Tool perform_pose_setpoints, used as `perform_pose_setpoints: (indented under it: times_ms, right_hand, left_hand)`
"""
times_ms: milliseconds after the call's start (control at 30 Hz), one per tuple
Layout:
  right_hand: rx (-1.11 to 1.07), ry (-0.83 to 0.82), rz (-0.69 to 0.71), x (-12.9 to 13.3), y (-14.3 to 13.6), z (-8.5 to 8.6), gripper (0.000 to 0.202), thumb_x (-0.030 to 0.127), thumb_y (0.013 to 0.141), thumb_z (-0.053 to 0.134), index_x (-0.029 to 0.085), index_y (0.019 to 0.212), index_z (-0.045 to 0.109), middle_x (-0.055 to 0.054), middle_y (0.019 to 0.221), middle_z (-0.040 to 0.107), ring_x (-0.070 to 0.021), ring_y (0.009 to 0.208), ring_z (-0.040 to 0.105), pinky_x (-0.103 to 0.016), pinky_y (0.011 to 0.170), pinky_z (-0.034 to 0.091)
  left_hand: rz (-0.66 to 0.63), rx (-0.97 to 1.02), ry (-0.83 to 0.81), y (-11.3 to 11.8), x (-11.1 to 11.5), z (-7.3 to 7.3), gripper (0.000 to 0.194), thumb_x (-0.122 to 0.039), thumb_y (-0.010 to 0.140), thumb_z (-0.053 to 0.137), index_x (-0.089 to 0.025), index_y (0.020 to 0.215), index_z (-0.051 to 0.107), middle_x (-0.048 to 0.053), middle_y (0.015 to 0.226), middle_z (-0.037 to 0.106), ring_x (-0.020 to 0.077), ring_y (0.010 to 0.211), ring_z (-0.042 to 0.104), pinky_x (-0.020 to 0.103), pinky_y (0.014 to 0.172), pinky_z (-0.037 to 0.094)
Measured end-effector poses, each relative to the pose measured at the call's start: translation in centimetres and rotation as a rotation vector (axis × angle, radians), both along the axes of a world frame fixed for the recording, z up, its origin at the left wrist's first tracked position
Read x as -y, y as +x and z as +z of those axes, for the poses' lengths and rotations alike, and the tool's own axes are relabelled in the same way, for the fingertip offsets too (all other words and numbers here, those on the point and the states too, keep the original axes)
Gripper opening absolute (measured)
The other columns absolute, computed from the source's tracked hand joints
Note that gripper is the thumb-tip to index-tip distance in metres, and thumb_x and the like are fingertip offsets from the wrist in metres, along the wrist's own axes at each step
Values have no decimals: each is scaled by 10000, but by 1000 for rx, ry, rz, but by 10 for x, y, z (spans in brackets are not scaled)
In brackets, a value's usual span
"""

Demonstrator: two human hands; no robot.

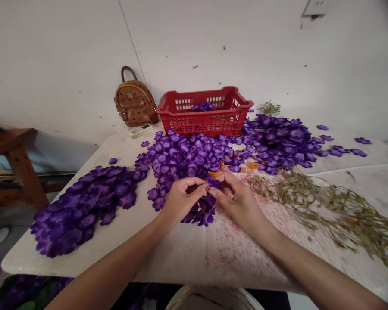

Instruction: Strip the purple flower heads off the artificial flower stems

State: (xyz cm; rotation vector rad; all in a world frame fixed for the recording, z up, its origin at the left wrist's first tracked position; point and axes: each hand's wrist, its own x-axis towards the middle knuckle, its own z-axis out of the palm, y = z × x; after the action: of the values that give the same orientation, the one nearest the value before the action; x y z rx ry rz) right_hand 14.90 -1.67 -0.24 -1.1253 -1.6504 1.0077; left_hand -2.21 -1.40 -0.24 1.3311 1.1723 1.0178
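Note:
My left hand (185,197) and my right hand (239,199) meet over the middle of the table, thumbs and forefingers pinched together. Between the fingertips they hold a sprig of purple artificial flowers (201,214), whose blossoms hang below and behind the fingers. The exact spot they pinch is small and partly covered by the fingers. Just beyond the hands lies a heap of loose purple flower heads (187,155). Small yellow flower centres (254,165) are scattered behind my right hand. Bare green plastic stems (297,193) lie to the right of it.
A red plastic crate (207,122) with some purple flowers inside stands at the back. Left of it are a brown backpack (135,103) and a white remote control (141,130). More purple petals (87,206) cover the left side, and another pile (281,140) lies back right.

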Motion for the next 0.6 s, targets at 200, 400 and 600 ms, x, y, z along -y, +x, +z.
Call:
perform_pose_setpoints:
  times_ms: [200,400,600]
  right_hand:
    - [-61,9,-55,-6,8,0,194,300,882,592,230,718,516,25,675,473,-146,630,430,-307,595,320]
    - [-208,-64,-22,-9,10,-2,216,347,886,605,230,735,505,31,687,471,-141,630,429,-303,610,332]
    - [-210,-65,-19,-7,9,-3,240,365,898,611,231,737,492,36,684,463,-138,627,417,-298,608,324]
  left_hand:
    - [-42,-163,206,-4,5,3,242,-344,1008,490,-176,1065,655,50,918,737,148,791,653,257,747,485]
    - [-80,-197,189,-6,9,3,317,-375,1034,458,-198,1297,430,70,1012,773,105,567,553,242,599,457]
    - [-53,-196,162,-7,8,1,259,-407,1011,520,-176,981,632,65,952,792,100,572,556,225,568,440]
